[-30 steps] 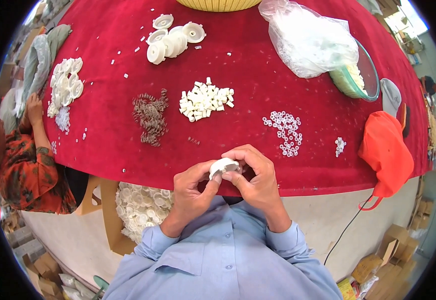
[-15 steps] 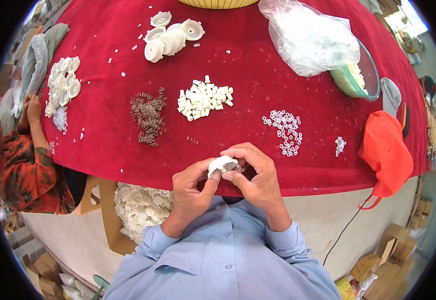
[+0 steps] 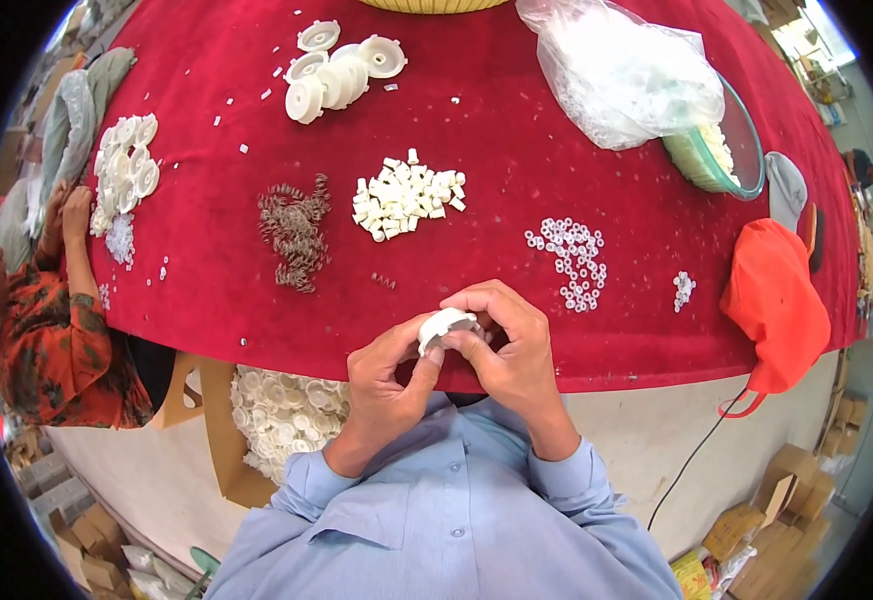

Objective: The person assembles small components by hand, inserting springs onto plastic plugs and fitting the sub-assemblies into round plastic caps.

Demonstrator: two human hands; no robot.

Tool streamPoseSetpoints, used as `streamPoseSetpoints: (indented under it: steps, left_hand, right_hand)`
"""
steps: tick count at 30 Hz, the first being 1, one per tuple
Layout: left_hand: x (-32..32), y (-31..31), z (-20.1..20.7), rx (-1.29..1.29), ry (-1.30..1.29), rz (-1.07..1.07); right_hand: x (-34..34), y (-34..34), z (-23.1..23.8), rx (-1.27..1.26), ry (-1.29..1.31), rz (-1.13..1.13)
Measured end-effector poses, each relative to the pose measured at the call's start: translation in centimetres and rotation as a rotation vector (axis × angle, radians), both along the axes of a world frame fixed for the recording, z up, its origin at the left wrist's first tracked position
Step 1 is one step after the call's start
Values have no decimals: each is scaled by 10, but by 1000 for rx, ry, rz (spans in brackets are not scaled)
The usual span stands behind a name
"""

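Note:
Close to the table's near edge, both hands hold a white round plastic part with a notched rim (image 3: 444, 325), tilted on its side. My left hand (image 3: 389, 368) is closed on its left side, thumb at the lower edge. The thumb and fingers of my right hand (image 3: 512, 340) pinch it from the right, the thumb pressing at its underside. Anything small inside the part is hidden by the fingers. Beyond the hands lie a few small springs (image 3: 384, 281), a heap of cream plastic plugs (image 3: 409, 197) and a tangle of brown springs (image 3: 295, 235).
Small translucent rings (image 3: 579, 262) lie right on the red cloth (image 3: 467, 120). Several white discs (image 3: 332, 82) sit at the back, near a plastic bag (image 3: 622, 75) and glass bowl (image 3: 742, 150). A red cap (image 3: 777, 305) lies right. A co-worker's hand (image 3: 77, 212) rests left. A box (image 3: 219, 430) holds white parts.
My right thumb has moved slightly up against the white part. Both hands keep their hold in nearly the same place.

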State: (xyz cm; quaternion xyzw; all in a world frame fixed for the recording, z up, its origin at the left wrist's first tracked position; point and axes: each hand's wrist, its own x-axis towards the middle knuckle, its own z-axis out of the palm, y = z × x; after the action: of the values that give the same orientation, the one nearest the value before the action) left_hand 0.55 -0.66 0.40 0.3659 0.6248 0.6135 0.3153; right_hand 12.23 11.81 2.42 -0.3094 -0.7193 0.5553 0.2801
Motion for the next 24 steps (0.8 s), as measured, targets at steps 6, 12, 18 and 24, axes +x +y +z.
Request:
streamPoseSetpoints:
  steps: [6, 12, 18, 24]
  left_hand:
    - [-1, -1, 3, 78, -128, 27]
    - [-6, -5, -3, 89, -99, 18]
    - [-8, -3, 11, 90, -218, 29]
    - [-7, -3, 11, 73, -229, 44]
  right_hand:
    - [-4, -14, -11, 106, 117, -96]
    - [3, -18, -7, 174, 117, -38]
    - [27, 26, 23, 37, 55, 151]
    - [19, 74, 15, 376, -157, -305]
